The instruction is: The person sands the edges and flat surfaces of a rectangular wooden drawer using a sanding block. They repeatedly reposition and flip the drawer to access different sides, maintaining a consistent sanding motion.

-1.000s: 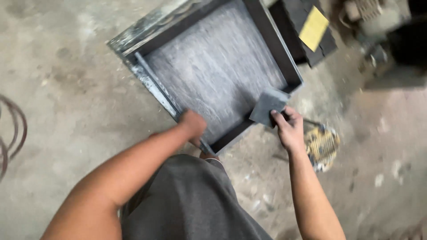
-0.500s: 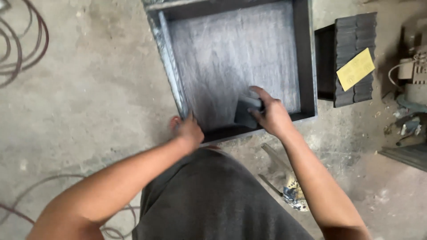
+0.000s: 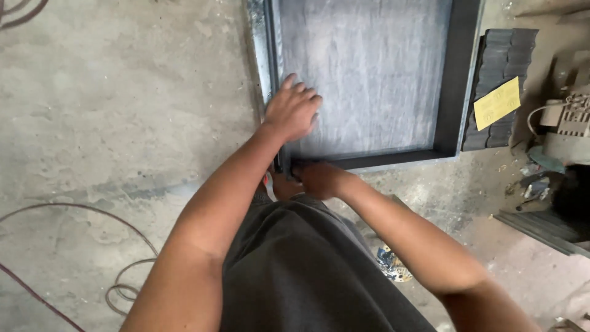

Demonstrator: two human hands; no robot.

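Grey tray (image 3: 458, 80) on floor, directly ahead of person, long axis running away | left hand (image 3: 294, 112) flat, fingers spread, on inner panel | right hand (image 3: 319, 179) curled at near-left corner, grip unclear.

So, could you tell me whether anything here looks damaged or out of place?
The tray's left rim is scuffed, its dark coating worn to pale patches. Cables and debris lie loose on the floor.

tray (image 3: 458, 74) dark grey, pale-streaked | paper (image 3: 496, 103) yellow | floor (image 3: 123, 110) mottled grey
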